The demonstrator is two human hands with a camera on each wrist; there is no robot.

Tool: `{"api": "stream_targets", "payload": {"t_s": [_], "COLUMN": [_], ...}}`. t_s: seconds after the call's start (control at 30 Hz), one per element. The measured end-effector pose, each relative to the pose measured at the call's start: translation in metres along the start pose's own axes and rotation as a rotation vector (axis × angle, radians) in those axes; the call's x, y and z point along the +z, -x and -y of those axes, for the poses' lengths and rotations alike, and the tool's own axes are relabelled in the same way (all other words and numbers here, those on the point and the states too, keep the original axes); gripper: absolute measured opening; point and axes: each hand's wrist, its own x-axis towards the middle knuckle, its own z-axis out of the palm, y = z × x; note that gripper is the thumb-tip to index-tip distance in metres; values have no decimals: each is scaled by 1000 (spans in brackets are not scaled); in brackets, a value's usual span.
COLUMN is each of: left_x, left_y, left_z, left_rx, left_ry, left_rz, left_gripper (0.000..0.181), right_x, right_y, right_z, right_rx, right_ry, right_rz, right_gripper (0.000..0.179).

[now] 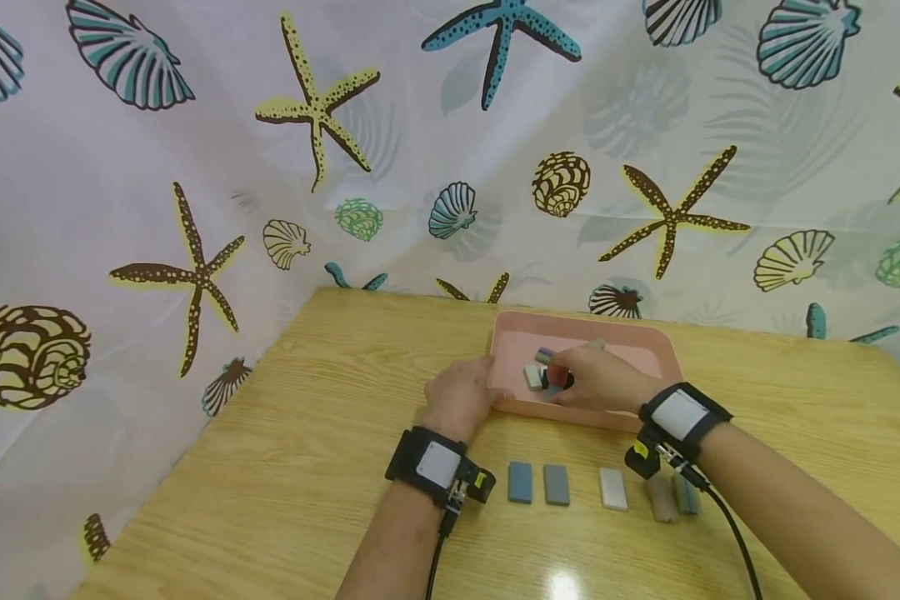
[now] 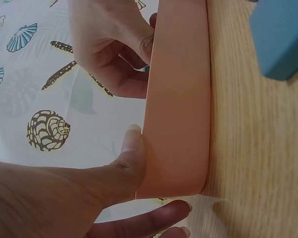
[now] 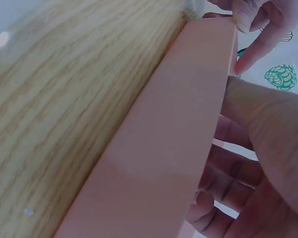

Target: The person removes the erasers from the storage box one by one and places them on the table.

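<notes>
A pink tray (image 1: 585, 416) sits toward the back of the wooden table. My left hand (image 1: 457, 397) holds its near left corner, with the thumb (image 2: 132, 148) at the rim and the other fingers around the end wall. My right hand (image 1: 603, 379) reaches over the near wall into the tray, fingers curled down among small blocks. Beside those fingers lie a white block (image 1: 532, 377), a purplish-grey block (image 1: 545, 355) and a bluish piece (image 1: 552, 391). The tray wall (image 3: 159, 119) hides the fingertips in the right wrist view, so whether they pinch anything is unclear.
In front of the tray, a row of small blocks lies on the table: blue (image 1: 520, 482), grey (image 1: 557, 485), white (image 1: 612, 488), brownish (image 1: 662, 498) and a striped greenish one (image 1: 686, 493). A patterned curtain (image 1: 420, 150) hangs behind the table. Cables trail from both wrists.
</notes>
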Motion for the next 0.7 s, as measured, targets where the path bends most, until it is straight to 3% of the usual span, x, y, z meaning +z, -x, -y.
{"api": "stream_targets", "payload": {"t_s": [0.7], "left_x": [1], "left_y": [-1], "left_z": [2], "left_rx": [-5], "left_ry": [11], "left_rz": [0], "left_gripper": [59], "right_x": [4], "right_y": [-7], "right_z": [-1], "right_rx": [-59], "right_ry": [149], "right_rz": [-1], "right_gripper": [15]}}
